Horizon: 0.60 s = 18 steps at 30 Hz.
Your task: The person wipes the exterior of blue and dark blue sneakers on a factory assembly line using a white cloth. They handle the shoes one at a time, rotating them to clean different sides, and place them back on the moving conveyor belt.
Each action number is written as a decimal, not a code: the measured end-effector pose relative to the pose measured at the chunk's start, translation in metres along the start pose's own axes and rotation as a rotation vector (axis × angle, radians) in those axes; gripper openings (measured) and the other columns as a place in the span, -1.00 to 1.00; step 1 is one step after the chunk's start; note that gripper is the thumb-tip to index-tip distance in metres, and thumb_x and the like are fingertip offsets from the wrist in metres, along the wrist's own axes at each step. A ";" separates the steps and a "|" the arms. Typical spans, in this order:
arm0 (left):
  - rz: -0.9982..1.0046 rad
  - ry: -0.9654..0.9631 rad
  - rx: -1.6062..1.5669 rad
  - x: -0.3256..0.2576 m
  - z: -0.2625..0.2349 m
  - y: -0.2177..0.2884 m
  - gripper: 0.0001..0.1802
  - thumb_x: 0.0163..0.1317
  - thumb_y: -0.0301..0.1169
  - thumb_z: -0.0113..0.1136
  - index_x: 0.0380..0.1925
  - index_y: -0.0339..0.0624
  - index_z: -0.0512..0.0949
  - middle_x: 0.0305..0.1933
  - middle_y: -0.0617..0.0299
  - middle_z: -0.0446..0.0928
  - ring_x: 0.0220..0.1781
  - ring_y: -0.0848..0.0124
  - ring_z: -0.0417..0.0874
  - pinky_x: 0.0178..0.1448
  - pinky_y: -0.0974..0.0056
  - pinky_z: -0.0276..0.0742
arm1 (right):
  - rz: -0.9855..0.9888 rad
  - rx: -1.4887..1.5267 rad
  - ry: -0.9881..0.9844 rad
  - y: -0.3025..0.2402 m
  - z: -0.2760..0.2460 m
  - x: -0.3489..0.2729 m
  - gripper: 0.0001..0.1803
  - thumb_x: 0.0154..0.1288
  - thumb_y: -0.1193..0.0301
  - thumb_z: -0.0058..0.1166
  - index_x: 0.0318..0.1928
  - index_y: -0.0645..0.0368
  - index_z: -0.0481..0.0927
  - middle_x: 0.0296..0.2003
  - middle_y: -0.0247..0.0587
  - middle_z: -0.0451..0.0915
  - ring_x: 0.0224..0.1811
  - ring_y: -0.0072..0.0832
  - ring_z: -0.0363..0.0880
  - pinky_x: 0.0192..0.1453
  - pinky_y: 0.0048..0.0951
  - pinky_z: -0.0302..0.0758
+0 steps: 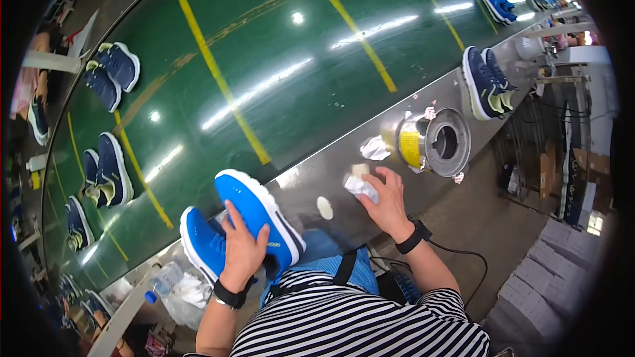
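A pair of blue sneakers with white soles lies at the near edge of the work surface. My left hand (pixel 243 251) is across them, its fingers and thumb gripping the right blue sneaker (pixel 254 206). The left blue sneaker (pixel 202 241) sits beside it, partly hidden by that hand. Between the thumb and fingers of my right hand (pixel 389 199) is a white wad (pixel 361 187), cloth or paper; which one I cannot tell. A small beige block (pixel 360 170) lies just beyond it, and a white oval piece (pixel 325 207) rests on the metal ledge (pixel 301 192).
A round metal can (pixel 444 142) with a yellow label stands right of a crumpled white wad (pixel 376 148). Navy sneakers (pixel 486 84) sit beyond it. More navy shoes (pixel 109 168) stand on the green belt (pixel 264 59). A plastic bottle (pixel 165 279) is lower left; a cable (pixel 473 251) hangs right.
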<state>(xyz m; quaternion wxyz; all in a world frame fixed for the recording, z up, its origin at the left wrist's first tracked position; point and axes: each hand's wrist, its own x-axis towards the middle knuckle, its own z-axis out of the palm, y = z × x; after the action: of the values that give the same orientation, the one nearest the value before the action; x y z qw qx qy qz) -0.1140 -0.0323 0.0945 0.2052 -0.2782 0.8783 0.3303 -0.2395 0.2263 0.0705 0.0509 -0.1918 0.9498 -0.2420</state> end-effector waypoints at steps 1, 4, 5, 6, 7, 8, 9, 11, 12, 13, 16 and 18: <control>-0.003 -0.009 -0.005 0.001 -0.001 0.002 -0.01 0.07 -0.26 0.12 0.23 -0.43 -0.36 0.07 -0.51 0.03 -0.06 -0.26 0.38 0.04 0.05 0.38 | 0.018 0.062 0.061 0.005 -0.001 0.009 -0.70 -0.02 0.62 0.03 -0.19 0.17 0.52 -0.21 -0.01 0.39 -0.14 -0.16 0.40 -0.10 -0.30 0.36; 0.056 0.007 0.001 0.002 0.005 0.001 0.00 0.06 -0.27 0.13 0.22 -0.43 -0.37 0.07 -0.51 0.04 -0.08 -0.26 0.38 0.03 0.05 0.38 | 0.102 0.108 0.133 0.033 0.021 0.034 -0.72 -0.01 0.61 0.03 -0.21 0.17 0.53 -0.22 -0.01 0.41 -0.15 -0.15 0.40 -0.09 -0.29 0.35; 0.079 0.027 0.011 0.003 0.003 -0.001 0.00 0.06 -0.27 0.14 0.22 -0.43 -0.37 0.06 -0.51 0.04 -0.09 -0.26 0.38 0.03 0.05 0.38 | 0.130 0.110 0.134 0.039 0.032 0.038 -0.73 -0.01 0.62 0.03 -0.22 0.18 0.53 -0.24 -0.02 0.43 -0.18 -0.16 0.42 -0.10 -0.30 0.36; 0.038 0.014 0.003 0.004 -0.001 0.001 0.01 0.06 -0.27 0.14 0.22 -0.46 -0.37 0.05 -0.52 0.05 -0.09 -0.26 0.38 0.01 0.05 0.39 | 0.137 0.154 0.154 0.041 0.037 0.039 -0.74 0.00 0.63 0.01 -0.23 0.19 0.53 -0.28 -0.06 0.46 -0.22 -0.18 0.44 -0.13 -0.32 0.38; 0.004 -0.017 -0.018 0.003 -0.003 0.004 0.00 0.05 -0.26 0.14 0.21 -0.48 -0.36 0.04 -0.52 0.06 -0.08 -0.27 0.37 0.01 0.05 0.39 | 0.146 0.199 0.173 0.042 0.040 0.040 -0.76 0.00 0.65 0.00 -0.25 0.20 0.53 -0.33 -0.09 0.48 -0.27 -0.20 0.47 -0.16 -0.33 0.40; 0.005 -0.004 0.002 0.004 -0.002 0.004 0.00 0.06 -0.25 0.13 0.22 -0.44 -0.36 0.04 -0.49 0.07 -0.07 -0.24 0.38 0.01 0.06 0.39 | 0.158 0.308 0.255 0.022 0.031 0.042 -0.78 0.01 0.68 -0.03 -0.28 0.22 0.53 -0.40 -0.13 0.51 -0.34 -0.24 0.50 -0.23 -0.38 0.43; 0.007 0.001 0.018 0.003 -0.001 -0.001 -0.01 0.07 -0.24 0.12 0.23 -0.41 -0.36 0.05 -0.45 0.08 -0.07 -0.22 0.39 0.01 0.07 0.40 | 0.152 0.409 0.259 0.000 0.019 0.044 -0.80 0.02 0.67 -0.03 -0.30 0.21 0.53 -0.40 -0.13 0.51 -0.33 -0.26 0.51 -0.24 -0.40 0.43; -0.009 -0.002 -0.022 0.002 -0.002 -0.002 0.00 0.07 -0.23 0.12 0.23 -0.43 -0.36 0.07 -0.48 0.06 -0.07 -0.25 0.39 0.00 0.06 0.41 | 0.085 0.406 0.198 -0.030 0.012 0.038 -0.82 0.05 0.69 -0.05 -0.32 0.23 0.54 -0.41 -0.22 0.50 -0.37 -0.46 0.49 -0.29 -0.53 0.41; -0.023 -0.018 -0.002 0.003 -0.003 -0.001 0.00 0.07 -0.24 0.12 0.22 -0.45 -0.36 0.07 -0.50 0.05 -0.08 -0.27 0.39 -0.01 0.06 0.42 | 0.101 0.544 0.092 -0.047 0.019 0.027 -0.82 0.05 0.69 -0.05 -0.32 0.23 0.54 -0.39 -0.22 0.50 -0.37 -0.46 0.49 -0.28 -0.53 0.41; -0.017 -0.016 -0.012 0.003 -0.003 0.000 -0.01 0.07 -0.24 0.13 0.22 -0.47 -0.35 0.06 -0.51 0.05 -0.07 -0.28 0.38 0.01 0.06 0.40 | 0.121 0.677 -0.013 -0.066 0.028 0.017 -0.81 0.04 0.69 -0.04 -0.31 0.23 0.54 -0.37 -0.22 0.50 -0.36 -0.46 0.48 -0.28 -0.53 0.41; 0.002 -0.026 -0.031 0.003 -0.003 -0.002 -0.01 0.06 -0.26 0.13 0.21 -0.50 -0.34 0.05 -0.54 0.04 -0.05 -0.31 0.35 0.04 0.07 0.38 | -0.046 0.760 -0.170 -0.106 0.078 0.000 -0.82 0.05 0.67 -0.07 -0.31 0.21 0.50 -0.39 -0.14 0.44 -0.35 -0.22 0.48 -0.30 -0.37 0.41; -0.001 -0.032 -0.038 0.003 -0.001 -0.003 -0.01 0.06 -0.27 0.13 0.21 -0.50 -0.34 0.04 -0.55 0.03 -0.06 -0.32 0.34 0.05 0.07 0.37 | -0.072 0.769 -0.110 -0.118 0.098 0.015 -0.88 0.07 0.64 -0.09 -0.36 0.22 0.47 -0.43 -0.11 0.40 -0.38 -0.15 0.45 -0.34 -0.31 0.40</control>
<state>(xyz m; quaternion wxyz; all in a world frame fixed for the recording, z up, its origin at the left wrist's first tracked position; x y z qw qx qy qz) -0.1150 -0.0360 0.0926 0.2140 -0.2774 0.8683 0.3510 -0.1949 0.0815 0.0407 0.1616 -0.2045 0.7782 -0.5714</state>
